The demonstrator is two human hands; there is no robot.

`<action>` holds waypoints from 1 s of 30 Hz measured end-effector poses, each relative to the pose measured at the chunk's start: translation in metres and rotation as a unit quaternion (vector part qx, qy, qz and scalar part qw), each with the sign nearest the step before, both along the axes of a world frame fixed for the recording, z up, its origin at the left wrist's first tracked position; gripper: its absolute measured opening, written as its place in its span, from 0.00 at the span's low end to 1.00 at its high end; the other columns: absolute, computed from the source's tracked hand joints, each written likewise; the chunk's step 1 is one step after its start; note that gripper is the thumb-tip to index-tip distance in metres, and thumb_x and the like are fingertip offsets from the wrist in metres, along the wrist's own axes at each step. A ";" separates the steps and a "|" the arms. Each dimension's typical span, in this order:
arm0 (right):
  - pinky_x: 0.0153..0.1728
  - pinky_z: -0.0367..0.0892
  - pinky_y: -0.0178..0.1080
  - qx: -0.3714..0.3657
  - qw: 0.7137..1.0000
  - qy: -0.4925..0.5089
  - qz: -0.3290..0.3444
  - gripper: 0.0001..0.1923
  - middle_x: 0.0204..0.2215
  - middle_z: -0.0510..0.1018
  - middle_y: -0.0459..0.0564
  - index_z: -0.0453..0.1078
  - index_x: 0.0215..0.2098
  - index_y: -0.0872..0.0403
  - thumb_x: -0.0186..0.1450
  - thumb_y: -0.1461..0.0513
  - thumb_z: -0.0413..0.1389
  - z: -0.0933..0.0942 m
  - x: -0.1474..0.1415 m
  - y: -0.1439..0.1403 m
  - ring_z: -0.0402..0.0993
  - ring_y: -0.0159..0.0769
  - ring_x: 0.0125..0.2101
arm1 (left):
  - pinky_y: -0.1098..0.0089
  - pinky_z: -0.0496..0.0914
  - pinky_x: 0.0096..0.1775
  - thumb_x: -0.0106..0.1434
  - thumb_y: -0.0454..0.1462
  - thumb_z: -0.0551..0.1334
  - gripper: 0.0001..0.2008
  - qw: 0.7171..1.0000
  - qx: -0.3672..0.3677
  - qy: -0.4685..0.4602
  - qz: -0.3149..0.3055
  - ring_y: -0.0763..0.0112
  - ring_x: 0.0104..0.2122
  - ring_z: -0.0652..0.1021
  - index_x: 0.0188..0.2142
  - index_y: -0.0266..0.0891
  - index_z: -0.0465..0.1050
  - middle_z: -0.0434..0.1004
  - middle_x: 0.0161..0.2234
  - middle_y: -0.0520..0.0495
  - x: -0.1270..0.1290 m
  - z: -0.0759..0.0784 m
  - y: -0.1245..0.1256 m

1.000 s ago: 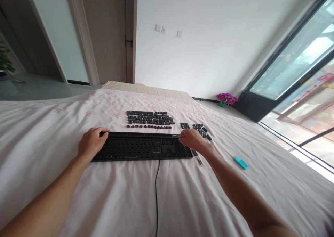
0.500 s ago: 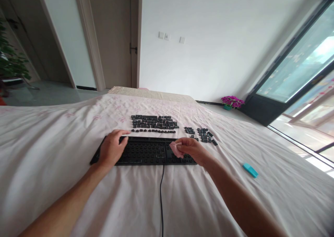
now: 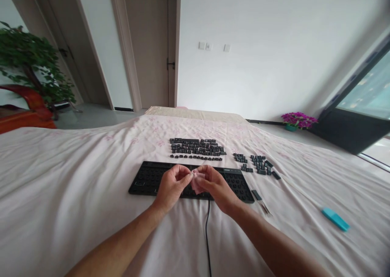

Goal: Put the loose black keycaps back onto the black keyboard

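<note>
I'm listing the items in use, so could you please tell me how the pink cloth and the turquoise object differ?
Place: the pink cloth is pinched between left hand and right hand over the keyboard; the turquoise object lies on the pale sheet, untouched.
Form: the pink cloth looks crumpled, the turquoise object smooth and straight-edged.
Colour: the pink cloth is pale, the turquoise object vivid.
Both are much smaller than the keyboard.

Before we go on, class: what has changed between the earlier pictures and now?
The left hand has let go of the keyboard's left end and moved right, now at the edge of the pink cloth. The right hand has shifted left from the keyboard's right end to its middle, pinching the cloth. The loose keycaps and the blue object lie as they were.
</note>
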State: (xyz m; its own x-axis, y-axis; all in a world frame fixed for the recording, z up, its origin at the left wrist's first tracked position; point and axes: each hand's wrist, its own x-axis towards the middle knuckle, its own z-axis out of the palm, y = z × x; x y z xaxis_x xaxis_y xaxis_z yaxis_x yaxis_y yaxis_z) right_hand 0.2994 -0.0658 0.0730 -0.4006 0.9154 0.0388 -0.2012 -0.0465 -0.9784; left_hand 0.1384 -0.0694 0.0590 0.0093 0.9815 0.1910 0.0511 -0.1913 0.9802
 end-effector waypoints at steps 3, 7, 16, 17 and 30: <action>0.25 0.63 0.33 0.008 1.000 -0.021 -0.003 0.15 0.22 0.72 0.43 0.65 0.39 0.55 0.59 0.55 0.61 0.001 -0.008 0.008 0.66 0.28 0.22 | 0.70 0.71 0.34 0.57 0.44 0.65 0.10 1.000 0.006 0.012 -0.012 0.69 0.30 0.78 0.31 0.39 0.72 0.78 0.29 0.47 -0.011 0.003 0.007; 0.22 0.59 0.30 0.057 0.982 -0.173 -0.050 0.10 0.22 0.70 0.43 0.70 0.37 0.56 0.59 0.60 0.55 0.003 -0.005 0.033 0.63 0.28 0.22 | 0.68 0.71 0.40 0.59 0.43 0.61 0.09 0.988 0.047 0.149 0.004 0.65 0.35 0.79 0.35 0.41 0.75 0.81 0.33 0.47 -0.043 0.005 0.026; 0.29 0.59 0.31 0.196 0.867 -0.456 -0.032 0.10 0.25 0.78 0.46 0.69 0.22 0.55 0.57 0.64 0.48 -0.001 -0.003 0.064 0.70 0.30 0.27 | 0.66 0.68 0.44 0.62 0.41 0.57 0.12 0.848 0.023 0.498 0.181 0.61 0.42 0.78 0.38 0.43 0.79 0.81 0.42 0.46 -0.123 -0.027 0.064; 0.30 0.59 0.31 0.201 0.862 -0.464 -0.027 0.10 0.25 0.78 0.45 0.69 0.21 0.55 0.57 0.64 0.48 -0.002 -0.006 0.065 0.71 0.31 0.27 | 0.67 0.68 0.44 0.62 0.41 0.57 0.12 0.845 0.023 0.503 0.180 0.61 0.42 0.78 0.38 0.43 0.79 0.81 0.41 0.46 -0.125 -0.031 0.065; 0.28 0.58 0.34 0.264 0.707 -0.656 -0.017 0.11 0.24 0.79 0.53 0.75 0.25 0.55 0.57 0.65 0.50 0.009 -0.025 0.036 0.72 0.36 0.25 | 0.69 0.67 0.42 0.63 0.42 0.57 0.13 0.857 0.009 0.482 0.184 0.64 0.41 0.77 0.38 0.42 0.79 0.81 0.41 0.45 -0.125 -0.040 0.068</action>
